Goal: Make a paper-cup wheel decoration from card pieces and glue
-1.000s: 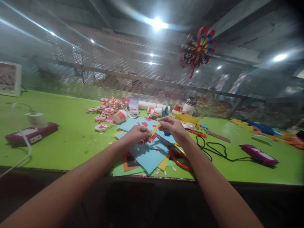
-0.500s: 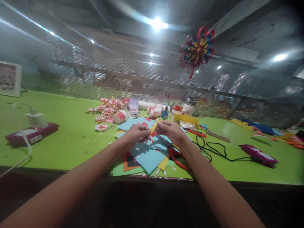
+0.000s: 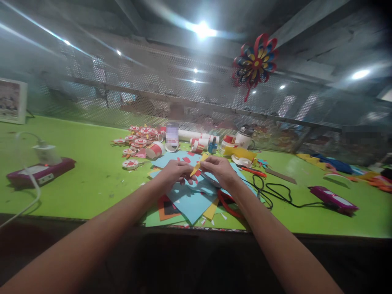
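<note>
My left hand (image 3: 174,171) and my right hand (image 3: 219,170) meet over a heap of coloured paper sheets (image 3: 190,202) on the green table (image 3: 88,179). Both pinch a small yellow paper strip (image 3: 196,166) between their fingertips, held just above the blue sheets. Red paper scraps lie on the blue paper under the hands. Red-handled scissors (image 3: 227,201) lie on the sheets below my right wrist.
Behind the hands lie a pile of round red-and-white paper pieces (image 3: 137,143), paper cups (image 3: 154,150), a white tube and a kettle (image 3: 245,138). A purple device with a charger (image 3: 39,170) sits left, another (image 3: 333,199) right with a black cord. A paper pinwheel (image 3: 255,63) hangs above.
My right hand has moved left, closer to my left hand, and the yellow strip between them has shortened and tilted more upright. My left hand has hardly moved.
</note>
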Demonstrator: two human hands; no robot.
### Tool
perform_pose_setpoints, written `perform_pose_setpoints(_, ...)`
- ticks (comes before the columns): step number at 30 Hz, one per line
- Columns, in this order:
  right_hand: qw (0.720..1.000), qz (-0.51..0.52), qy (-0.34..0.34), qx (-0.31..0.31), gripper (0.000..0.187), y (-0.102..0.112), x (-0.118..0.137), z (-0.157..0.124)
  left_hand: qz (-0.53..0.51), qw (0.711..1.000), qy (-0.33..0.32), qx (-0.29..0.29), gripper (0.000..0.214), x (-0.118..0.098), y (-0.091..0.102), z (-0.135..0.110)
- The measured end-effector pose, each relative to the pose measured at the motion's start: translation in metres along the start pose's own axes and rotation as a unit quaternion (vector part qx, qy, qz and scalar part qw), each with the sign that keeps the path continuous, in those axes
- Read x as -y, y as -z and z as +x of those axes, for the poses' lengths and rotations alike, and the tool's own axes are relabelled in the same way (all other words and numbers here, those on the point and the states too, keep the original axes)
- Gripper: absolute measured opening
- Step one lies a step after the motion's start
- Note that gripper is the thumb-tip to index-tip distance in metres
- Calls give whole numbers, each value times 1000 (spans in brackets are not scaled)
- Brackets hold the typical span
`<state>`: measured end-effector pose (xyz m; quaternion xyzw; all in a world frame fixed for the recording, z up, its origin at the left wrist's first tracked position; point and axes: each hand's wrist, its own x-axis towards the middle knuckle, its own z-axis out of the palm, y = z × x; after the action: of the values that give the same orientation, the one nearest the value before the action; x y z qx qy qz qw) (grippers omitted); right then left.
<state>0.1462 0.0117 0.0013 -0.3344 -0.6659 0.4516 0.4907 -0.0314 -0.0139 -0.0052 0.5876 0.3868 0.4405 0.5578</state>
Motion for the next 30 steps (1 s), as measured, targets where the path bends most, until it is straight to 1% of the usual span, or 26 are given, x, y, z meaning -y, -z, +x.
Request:
perform_pose_setpoints(2, 999, -40, 26, -17, 20, -2, 1, -1, 1, 1000, -2, -15, 15, 0, 0, 0)
perform_pose_setpoints(5, 994, -84, 52, -38, 20, -4, 5, -2, -17, 1000, -10, -15, 17, 1, 2, 0)
perform_pose_setpoints(8, 994, -80, 52, -58, 20, -6, 9, -4, -28, 999, -20, -11, 19, 3, 4, 1)
perform_pose_setpoints(13, 994, -68, 44, -78, 20, -8, 13, -8, -24, 999, -31, -35, 20, 5, 6, 3)
perform_pose_setpoints(16, 995, -49, 59, -69, 19, -6, 12, -9, -33, 998, -18, -58, 18, 4, 5, 3)
perform_pose_setpoints(18, 996, -17, 63, -54, 17, -4, 10, -8, -32, 997, -4, -69, 17, 2, 4, 2)
perform_pose_setpoints(20, 998, 16, 57, -36, 14, -1, 8, -7, -28, 997, 1, -67, 16, 1, 3, 2)
perform_pose_setpoints(22, 999, 24, 45, -18, 13, 1, 7, -5, -21, 998, -1, -60, 16, 0, 1, 1)
perform_pose_setpoints(24, 999, 4, 37, -4, 13, 2, 6, -4, -12, 998, -9, -54, 17, -1, 0, 0)
perform_pose_setpoints(26, 999, -38, 37, 1, 14, 2, 5, -3, -4, 999, -19, -44, 17, 0, -1, 0)
perform_pose_setpoints(30, 991, -127, 42, -13, 17, 2, 1, -1, 4, 999, -39, -30, 18, 2, 1, 1)
